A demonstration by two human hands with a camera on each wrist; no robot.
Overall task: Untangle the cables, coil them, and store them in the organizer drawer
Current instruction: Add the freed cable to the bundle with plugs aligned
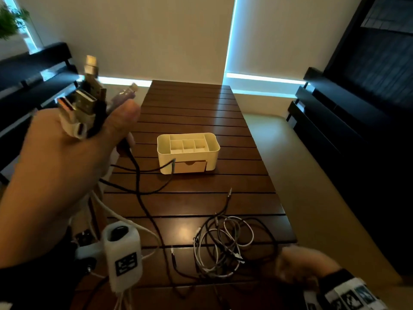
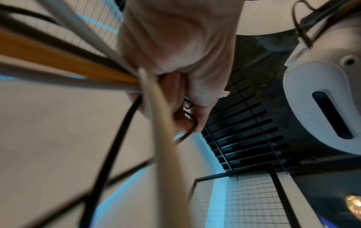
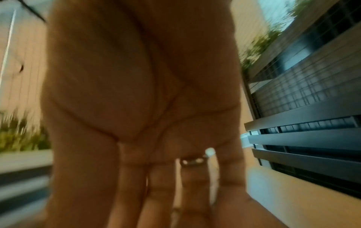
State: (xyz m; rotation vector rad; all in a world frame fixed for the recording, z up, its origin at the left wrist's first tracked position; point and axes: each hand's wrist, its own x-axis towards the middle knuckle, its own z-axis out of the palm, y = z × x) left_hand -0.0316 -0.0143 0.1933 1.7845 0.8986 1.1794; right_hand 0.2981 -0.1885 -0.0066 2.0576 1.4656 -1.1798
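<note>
My left hand (image 1: 93, 128) is raised at the left of the head view and grips a bundle of cable ends (image 1: 87, 101), with USB plugs sticking up above the fist. Black and white cables (image 1: 138, 189) trail from it down onto the wooden table (image 1: 201, 104). In the left wrist view the fingers (image 2: 181, 108) curl round several cables (image 2: 117, 138). A loose tangle of black and white cables (image 1: 225, 242) lies at the table's near right. My right hand (image 1: 297, 265), blurred, hovers just right of it; its palm (image 3: 146, 108) faces the camera with fingers straight, holding nothing. The white organizer (image 1: 212, 153) stands mid-table, drawer (image 1: 190, 167) facing me.
A dark slatted bench (image 1: 33, 74) runs along the left and dark furniture (image 1: 357, 113) along the right. One cable end (image 1: 173, 164) lies against the organizer's front left corner. A plant (image 1: 11, 21) stands far left by the window. White wrist cameras sit on both wrists.
</note>
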